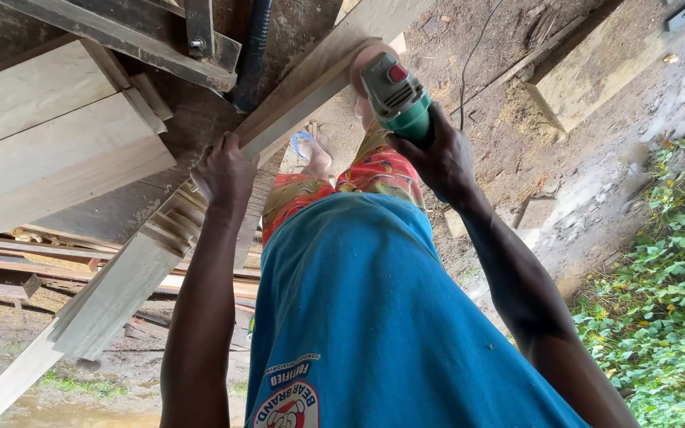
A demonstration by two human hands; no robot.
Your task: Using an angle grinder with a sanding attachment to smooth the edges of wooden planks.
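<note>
A long pale wooden plank (120, 285) with notched tenon cuts runs diagonally from lower left to the top centre. My left hand (225, 173) presses down on it near its middle, fingers curled over the edge. My right hand (438, 154) grips a green and grey angle grinder (394, 95) with a red button, its disc against the plank's edge further along. My blue shirt and patterned shorts fill the centre below the hands.
Pale boards (49, 135) lie stacked on a dark workbench at the left, with a black hose (254, 47) above. More timber lies on the ground at lower left. A concrete block (596, 71) sits on the dirt at upper right, green plants (667, 293) at the right. A black cord trails across the dirt.
</note>
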